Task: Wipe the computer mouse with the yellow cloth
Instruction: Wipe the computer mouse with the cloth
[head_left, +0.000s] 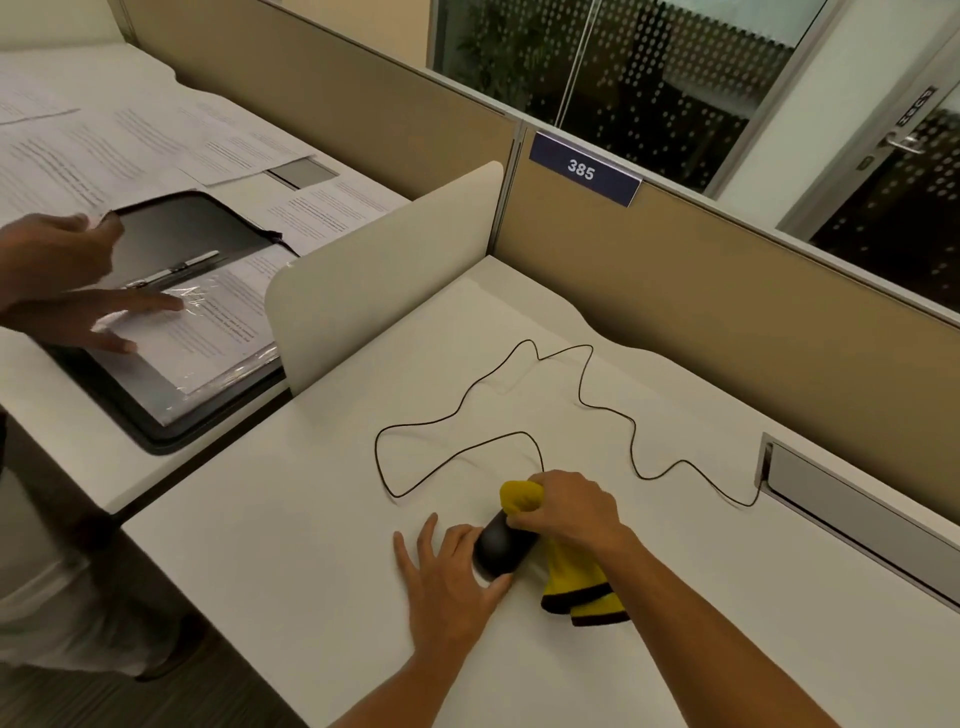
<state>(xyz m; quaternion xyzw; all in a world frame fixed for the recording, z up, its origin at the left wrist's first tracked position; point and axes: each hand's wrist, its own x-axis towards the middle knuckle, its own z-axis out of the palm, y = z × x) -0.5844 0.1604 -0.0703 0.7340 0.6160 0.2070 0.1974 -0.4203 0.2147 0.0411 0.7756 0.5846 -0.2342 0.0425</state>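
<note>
Pressing the yellow cloth (521, 496) against the far end of the black computer mouse (501, 543), we are keeping our right hand (569, 506) clenched in a grip around the bunched fabric, whose dark-edged tail (582, 597) is trailing onto the white desk (291, 545) beside the wrist. Our left hand (449, 569) is lying flat and released, fingers spread, its thumb side touching the mouse's near-left flank. The mouse is sitting near the desk's front, its thin cable (587, 374) looping away toward the cable tray (852, 499).

White "385" on dark plate (584, 169), mounted on tan partition (675, 270)
</note>
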